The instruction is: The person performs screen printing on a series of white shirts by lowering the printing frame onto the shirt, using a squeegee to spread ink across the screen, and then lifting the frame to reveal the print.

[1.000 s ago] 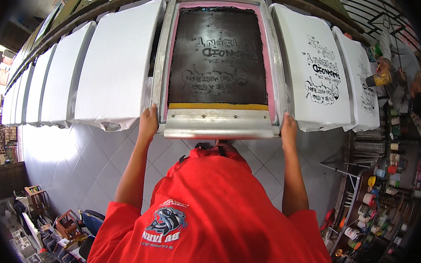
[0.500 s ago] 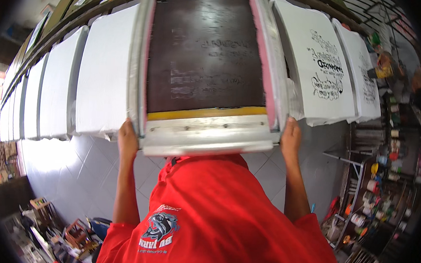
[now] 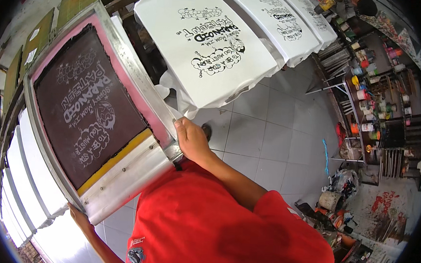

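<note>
A metal-framed printing screen point(image 3: 134, 66) with pink margins and dark mesh is at the left, tilted diagonally in the picture, bearing a pale lettered design. A metal squeegee point(image 3: 125, 177) with a yellow strip lies across its near end. My right hand point(image 3: 191, 139) grips the frame's near right corner, thumb on top. My left hand point(image 3: 81, 216) holds the near left corner, fingers partly hidden. Right of the screen lies a white shirt point(image 3: 167, 42) stretched on a board, printed in black with lettering and cloud shapes, its loose fabric hanging beside the frame.
More printed shirts point(image 3: 255, 23) continue toward the upper right; white-covered boards point(image 3: 26, 154) line the left. A rack holding paint pots point(image 3: 367, 126) stands at the right, above a cluttered corner with a bucket point(image 3: 329, 200). Grey tiled floor point(image 3: 263, 134) lies between, with my red-shirted torso below.
The screen, held in both hands, has shifted from centre to the left and appears rotated as the view turned. A printed shirt now shows to its right.
</note>
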